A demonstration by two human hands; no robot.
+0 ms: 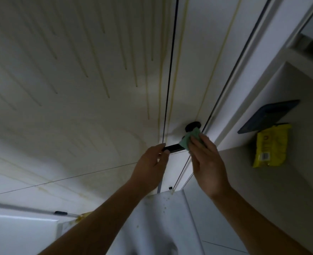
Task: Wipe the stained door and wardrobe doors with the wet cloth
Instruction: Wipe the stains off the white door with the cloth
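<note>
Stained door [78, 89]: white, streaked with yellowish drips, filling the left and centre.
Right hand [205, 159]: fingers curled, gripping the cloth against the handle.
Left hand [152, 162]: pinches the free end of the black handle [172, 149].
Yellow packet [271, 146]: on the recess at right.
Cloth [190, 138]: green, bunched on the handle just below its round base.

Two bare forearms [104, 212], white speckled garment [161, 227]
</note>
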